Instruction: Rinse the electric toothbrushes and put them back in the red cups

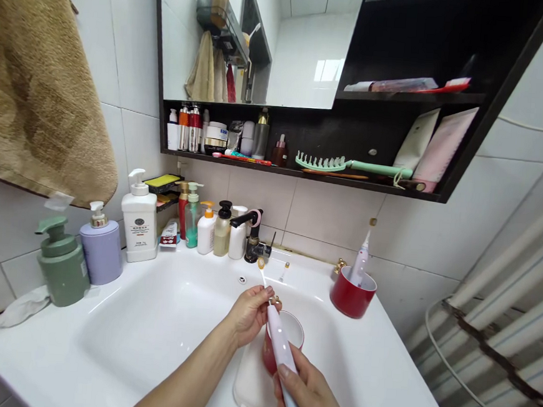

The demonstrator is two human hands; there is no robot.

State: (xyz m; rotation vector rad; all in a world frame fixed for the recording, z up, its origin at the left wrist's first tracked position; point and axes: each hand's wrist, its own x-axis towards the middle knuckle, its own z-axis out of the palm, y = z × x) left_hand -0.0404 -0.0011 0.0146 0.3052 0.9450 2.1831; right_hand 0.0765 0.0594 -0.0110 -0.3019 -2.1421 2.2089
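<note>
My right hand [301,388] is wrapped round the pale pink-and-blue handle of an electric toothbrush [279,339], tilted with its top end away from me. At that top end, the fingers of my left hand [251,315] pinch a toothbrush head [261,265] with yellowish bristles. Whether head and handle are joined is hidden by my fingers. Just beyond them, a second small brush head [285,272] is on the sink's back ledge. Below the handle, a red cup [269,354] with a white inside is partly covered by my right hand.
A white flat piece [250,384] lies under the cup in the sink [159,320]. Another red cup [351,301] holds a second electric toothbrush [359,264] at right. A black faucet [252,239] and several pump bottles line the back and left. A mirrored cabinet [260,108] overhangs the sink.
</note>
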